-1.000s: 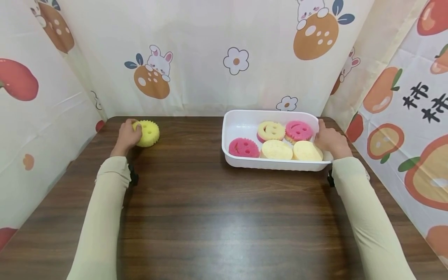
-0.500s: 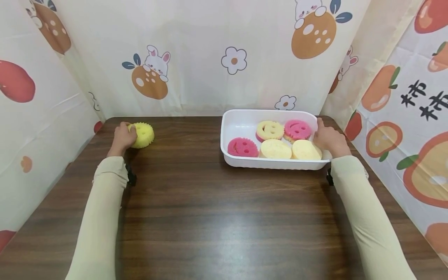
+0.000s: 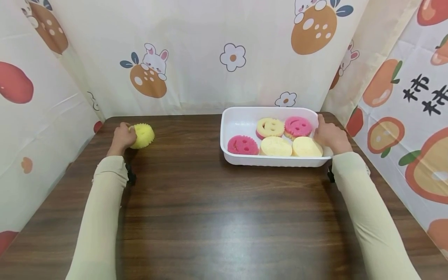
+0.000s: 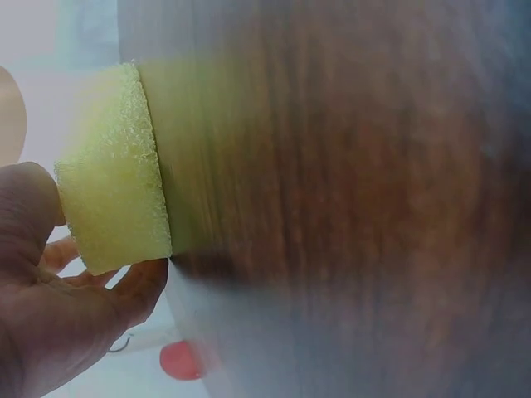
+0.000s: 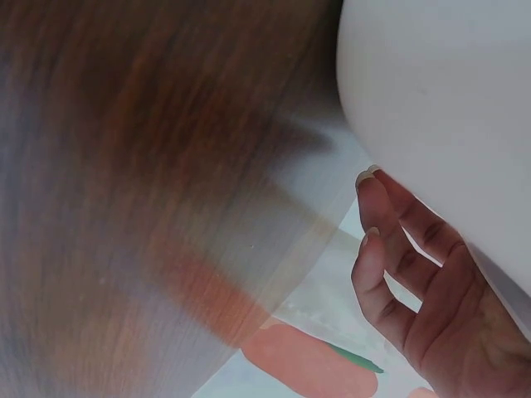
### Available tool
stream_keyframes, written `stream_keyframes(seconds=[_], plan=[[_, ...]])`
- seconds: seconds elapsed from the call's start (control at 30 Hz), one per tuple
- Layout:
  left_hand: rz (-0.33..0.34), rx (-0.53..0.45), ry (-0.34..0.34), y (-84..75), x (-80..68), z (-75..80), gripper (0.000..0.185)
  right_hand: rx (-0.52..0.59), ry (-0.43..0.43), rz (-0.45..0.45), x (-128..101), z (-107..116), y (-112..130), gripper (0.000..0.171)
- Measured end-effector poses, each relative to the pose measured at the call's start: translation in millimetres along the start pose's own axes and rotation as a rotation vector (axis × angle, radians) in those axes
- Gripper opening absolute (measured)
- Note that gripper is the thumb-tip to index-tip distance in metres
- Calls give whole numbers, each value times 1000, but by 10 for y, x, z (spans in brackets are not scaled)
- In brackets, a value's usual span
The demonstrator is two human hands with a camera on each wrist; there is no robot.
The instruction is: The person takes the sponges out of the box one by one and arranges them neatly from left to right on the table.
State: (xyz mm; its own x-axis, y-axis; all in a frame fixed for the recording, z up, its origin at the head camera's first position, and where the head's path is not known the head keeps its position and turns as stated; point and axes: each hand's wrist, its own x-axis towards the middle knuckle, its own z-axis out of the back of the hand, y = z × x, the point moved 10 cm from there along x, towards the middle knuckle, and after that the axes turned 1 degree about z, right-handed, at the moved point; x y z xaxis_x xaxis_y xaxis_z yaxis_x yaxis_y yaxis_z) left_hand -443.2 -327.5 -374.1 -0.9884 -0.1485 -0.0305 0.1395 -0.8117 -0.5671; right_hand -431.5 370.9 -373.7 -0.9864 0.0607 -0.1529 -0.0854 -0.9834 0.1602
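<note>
A yellow round sponge [image 3: 143, 135] with a scalloped edge and holes in its top lies at the far left of the table. My left hand [image 3: 122, 138] grips its left side. In the left wrist view, the thumb is at the near side of the sponge [image 4: 116, 199] and the fingers go round under its edge. At the far right, my right hand [image 3: 331, 136] holds the right end of a white tray [image 3: 274, 160]. From the right wrist view, loosely bent fingers [image 5: 390, 240] lie along the tray's outer wall [image 5: 448, 124]; the thumb is hidden there.
Inside the tray are pink smiley sponges [image 3: 243, 145], a cream-and-pink smiley sponge [image 3: 270, 128] and plain cream round sponges [image 3: 275, 146]. Brown wooden table [image 3: 196, 194] lies between the hands. Printed curtains [image 3: 199, 58] close off the back and both sides.
My left hand and the yellow sponge shifted slightly left early on, then stayed put. The head view has moved a little. My right hand remains at the tray's right end.
</note>
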Motion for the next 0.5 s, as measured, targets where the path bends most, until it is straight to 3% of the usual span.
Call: stream_keyframes(seconds=[0.5], plan=[[-14, 80, -47, -15, 62, 6, 62, 16, 14, -14, 16, -20, -32, 77]])
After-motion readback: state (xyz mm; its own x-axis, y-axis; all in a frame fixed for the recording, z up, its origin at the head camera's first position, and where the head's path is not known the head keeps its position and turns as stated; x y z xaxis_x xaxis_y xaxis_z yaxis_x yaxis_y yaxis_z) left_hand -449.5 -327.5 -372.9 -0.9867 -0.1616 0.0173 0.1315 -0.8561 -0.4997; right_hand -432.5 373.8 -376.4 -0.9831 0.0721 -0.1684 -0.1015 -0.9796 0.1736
